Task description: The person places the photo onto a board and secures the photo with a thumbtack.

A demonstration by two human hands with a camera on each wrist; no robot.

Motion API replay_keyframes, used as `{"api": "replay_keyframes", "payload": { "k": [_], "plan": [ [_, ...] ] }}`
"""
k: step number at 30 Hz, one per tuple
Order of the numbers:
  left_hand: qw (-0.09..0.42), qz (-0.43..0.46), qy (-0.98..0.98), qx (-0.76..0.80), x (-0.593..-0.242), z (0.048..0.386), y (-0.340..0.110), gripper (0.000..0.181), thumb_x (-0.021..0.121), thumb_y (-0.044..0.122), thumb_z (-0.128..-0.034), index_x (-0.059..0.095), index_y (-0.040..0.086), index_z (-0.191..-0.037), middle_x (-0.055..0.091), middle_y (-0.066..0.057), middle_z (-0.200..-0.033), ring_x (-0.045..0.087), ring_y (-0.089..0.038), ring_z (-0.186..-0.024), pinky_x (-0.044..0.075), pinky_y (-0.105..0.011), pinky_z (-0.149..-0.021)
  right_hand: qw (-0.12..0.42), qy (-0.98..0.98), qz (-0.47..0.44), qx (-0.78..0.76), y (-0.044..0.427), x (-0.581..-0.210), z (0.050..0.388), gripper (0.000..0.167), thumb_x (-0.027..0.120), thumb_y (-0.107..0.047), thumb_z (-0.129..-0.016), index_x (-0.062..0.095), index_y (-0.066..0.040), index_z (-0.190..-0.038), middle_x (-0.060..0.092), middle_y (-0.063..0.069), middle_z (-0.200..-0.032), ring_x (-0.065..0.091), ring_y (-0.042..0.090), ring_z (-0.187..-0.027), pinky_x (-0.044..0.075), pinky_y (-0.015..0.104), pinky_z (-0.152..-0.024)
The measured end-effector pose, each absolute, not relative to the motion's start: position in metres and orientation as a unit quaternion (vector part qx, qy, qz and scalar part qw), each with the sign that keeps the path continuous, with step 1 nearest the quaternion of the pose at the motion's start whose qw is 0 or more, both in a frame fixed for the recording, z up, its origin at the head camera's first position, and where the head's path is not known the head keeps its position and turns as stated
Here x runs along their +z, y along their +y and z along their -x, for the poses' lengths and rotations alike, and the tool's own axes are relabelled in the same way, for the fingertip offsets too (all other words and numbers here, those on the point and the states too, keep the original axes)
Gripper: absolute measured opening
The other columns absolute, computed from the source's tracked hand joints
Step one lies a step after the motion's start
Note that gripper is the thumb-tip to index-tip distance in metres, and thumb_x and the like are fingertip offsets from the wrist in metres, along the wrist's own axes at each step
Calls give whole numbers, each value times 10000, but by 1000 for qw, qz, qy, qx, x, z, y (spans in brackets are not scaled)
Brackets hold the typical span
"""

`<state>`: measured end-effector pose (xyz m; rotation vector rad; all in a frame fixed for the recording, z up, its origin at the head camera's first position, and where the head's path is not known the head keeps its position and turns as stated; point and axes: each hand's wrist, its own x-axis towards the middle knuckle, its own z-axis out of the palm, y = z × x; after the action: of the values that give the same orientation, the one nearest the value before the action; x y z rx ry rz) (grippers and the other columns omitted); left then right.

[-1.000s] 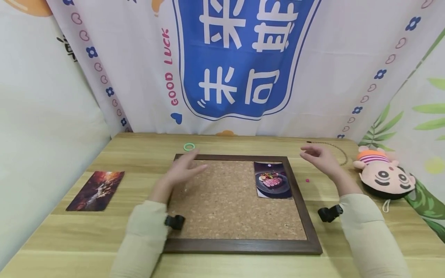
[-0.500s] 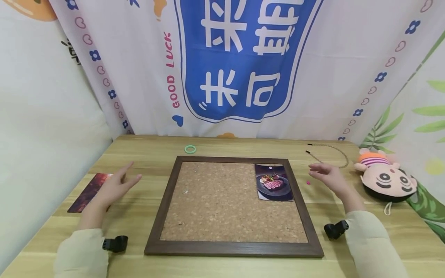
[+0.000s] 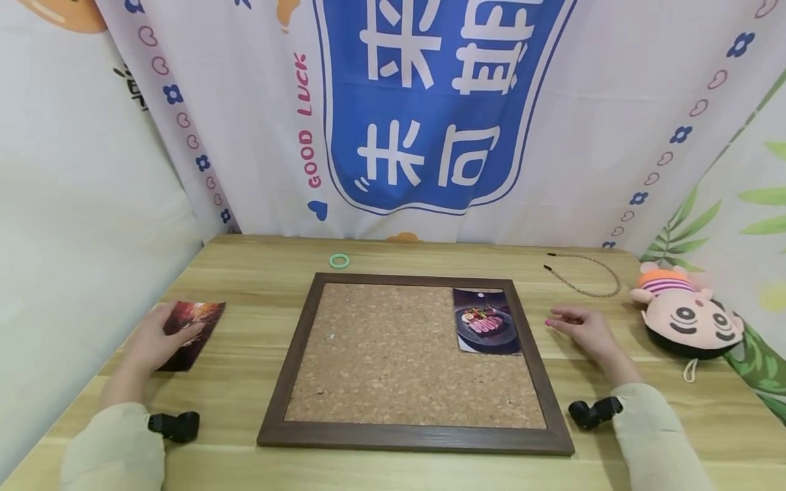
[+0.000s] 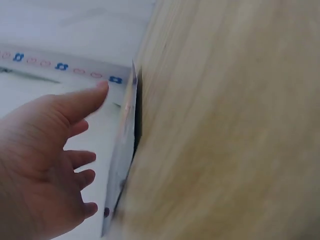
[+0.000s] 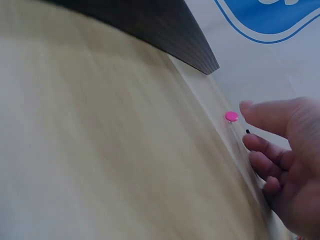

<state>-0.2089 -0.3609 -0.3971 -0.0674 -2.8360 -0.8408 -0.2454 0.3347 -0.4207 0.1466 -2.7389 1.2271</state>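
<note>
My left hand (image 3: 149, 343) is over a dark red and orange autumn photo print (image 3: 199, 324) lying on the table's left side, covering part of it. In the left wrist view, the thumb and loosely bent fingers stand a little apart from the print (image 4: 121, 150), with nothing held. To the right of the corkboard (image 3: 393, 368), my right hand (image 3: 588, 335) is low beside a pink thumbtack (image 5: 231, 116). The right wrist view has the thumb very close to the tack, with no pinch visible. A steak photo (image 3: 487, 325) lies at the corkboard's upper right, a small pale dot near its top edge.
Behind the corkboard lies a green ring (image 3: 339, 261). A thin braided cord (image 3: 604, 269) curves at the back right, and a plush doll (image 3: 690, 317) lies at the table's right edge. A printed curtain (image 3: 264, 136) hangs behind the table.
My left hand has moved left from over the corkboard to the autumn photo and lowered. My right hand has come down toward the pink thumbtack.
</note>
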Motion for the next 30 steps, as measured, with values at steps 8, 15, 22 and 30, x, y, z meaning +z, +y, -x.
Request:
{"api": "replay_keyframes", "payload": {
  "k": [8,15,22,30],
  "plan": [
    [27,-28,-962,-271,-406,208,-369,695,481,271,-871,127,-154,-1292,223,-462,-1152,227,-573,-1037,221,-618,-813,95,-919,-28,381,328,-426,244,314,610,-222,-812,632,29,-999,612,171,-955,538,209,-835,408,244,-665],
    [13,-51,-963,-266,-406,207,-370,729,520,276,-844,140,-164,-1283,222,-462,-1164,239,-573,-1035,232,-608,-814,116,-925,-24,361,326,-426,244,212,617,-180,-806,663,14,-879,624,149,-865,545,238,-780,396,318,-660],
    [33,-86,-968,-233,-403,205,-368,742,595,303,-781,251,-170,-1236,286,-446,-1124,284,-559,-995,264,-592,-798,113,-916,-9,386,325,-427,243,262,579,-227,-834,652,16,-898,626,153,-871,538,248,-828,380,333,-706],
    [38,-109,-963,-245,-401,202,-370,667,614,291,-769,339,-161,-1176,347,-418,-1102,337,-534,-967,304,-567,-777,90,-876,9,475,325,-423,240,259,525,-129,-860,563,115,-941,612,185,-845,567,104,-662,462,233,-586]
  ]
}}
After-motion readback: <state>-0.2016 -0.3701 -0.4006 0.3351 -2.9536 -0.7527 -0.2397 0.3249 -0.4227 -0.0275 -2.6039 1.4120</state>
